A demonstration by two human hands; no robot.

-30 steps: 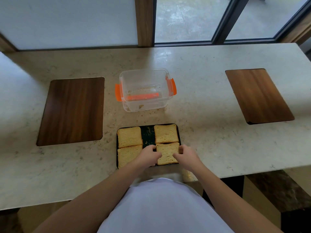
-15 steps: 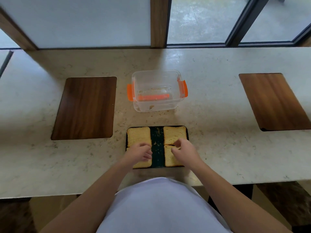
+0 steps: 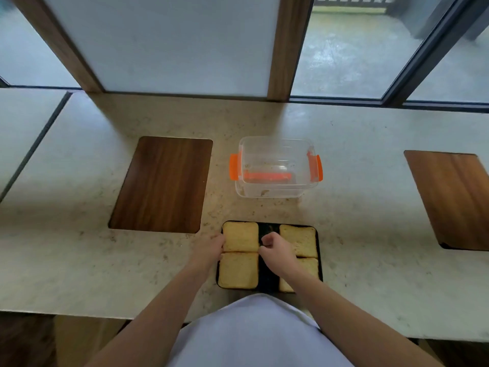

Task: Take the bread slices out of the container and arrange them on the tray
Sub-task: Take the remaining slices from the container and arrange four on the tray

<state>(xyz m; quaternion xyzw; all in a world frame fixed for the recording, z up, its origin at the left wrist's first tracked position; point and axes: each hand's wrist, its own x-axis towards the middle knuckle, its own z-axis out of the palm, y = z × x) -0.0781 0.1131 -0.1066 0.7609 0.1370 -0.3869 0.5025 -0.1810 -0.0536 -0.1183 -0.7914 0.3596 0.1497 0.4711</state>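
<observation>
On black tray [image 3: 319, 250]: four square golden slices [image 3: 240, 236].

Four toasted bread slices [image 3: 240, 236] lie flat on the dark tray [image 3: 268, 280], clear container [image 3: 275, 168] behind

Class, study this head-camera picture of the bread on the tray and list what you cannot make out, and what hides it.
- Head view: the near right bread slice is partly hidden by the right hand and forearm.
- The fingertips of the left hand, at the far left bread slice: grip unclear.
- The black rectangular tray: near edge hidden by the white shirt.
- The clear plastic container with orange clips: specks inside too small to identify.
</observation>
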